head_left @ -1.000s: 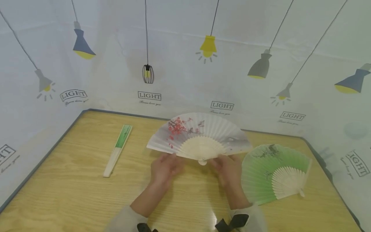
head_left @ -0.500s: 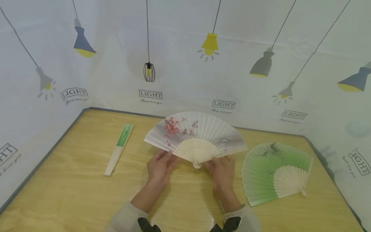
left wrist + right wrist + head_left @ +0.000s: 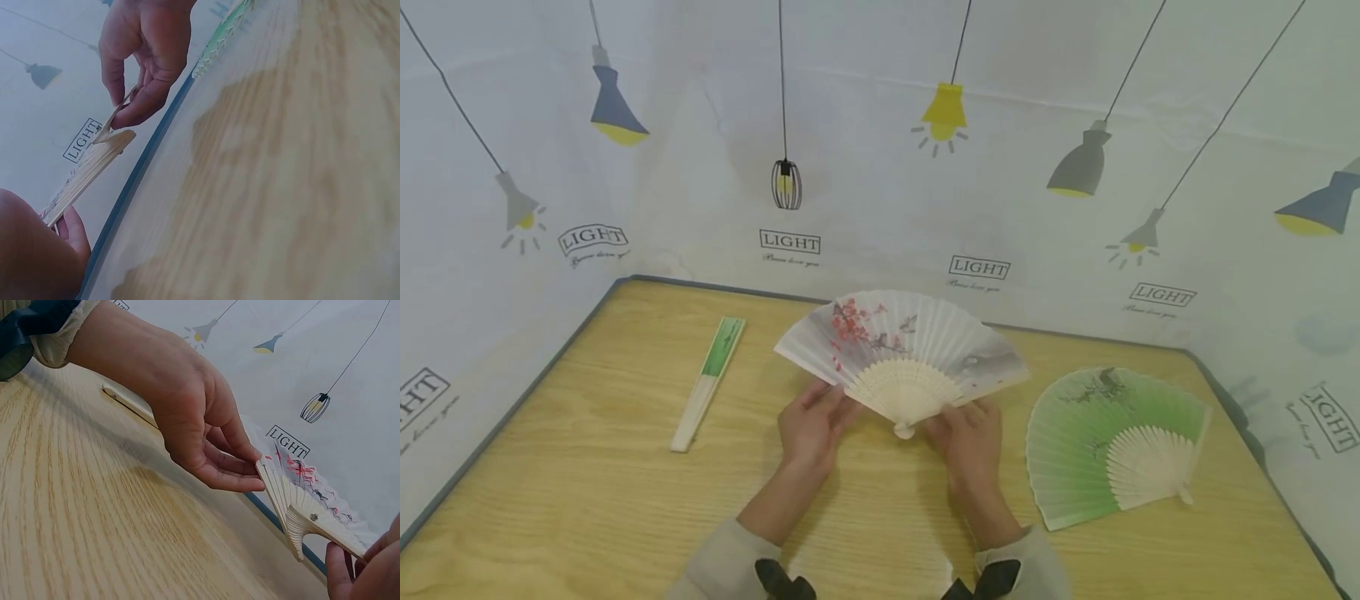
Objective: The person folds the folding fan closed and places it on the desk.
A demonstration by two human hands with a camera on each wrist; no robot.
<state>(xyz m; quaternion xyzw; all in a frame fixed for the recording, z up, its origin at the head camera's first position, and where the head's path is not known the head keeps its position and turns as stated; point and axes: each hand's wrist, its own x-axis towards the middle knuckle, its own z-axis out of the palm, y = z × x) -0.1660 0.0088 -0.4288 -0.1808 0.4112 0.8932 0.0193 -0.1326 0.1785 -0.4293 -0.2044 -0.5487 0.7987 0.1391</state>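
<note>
A spread folding fan [image 3: 910,342], white and grey with red blossoms and pale ribs, is held above the table between both hands. My left hand [image 3: 810,425] pinches its left outer rib between thumb and fingers, as the right wrist view shows with the left hand [image 3: 194,419] and the fan's ribs [image 3: 287,500]. On the other side my right hand [image 3: 970,437] pinches the right outer rib; in the left wrist view that right hand [image 3: 147,56] grips the rib close to the pivot end. The fan's back is hidden in the head view.
An opened green folding fan [image 3: 1075,450] lies to the right of my right hand. A closed green fan [image 3: 707,383] lies at the left. The wooden table [image 3: 587,467] ends at a dark edge before a white backdrop [image 3: 865,167] printed with lamps.
The white fan and both hands have shifted slightly left and toward me, the right hand more than the left. Both hands keep their hold, and the green fans stay where they lie.
</note>
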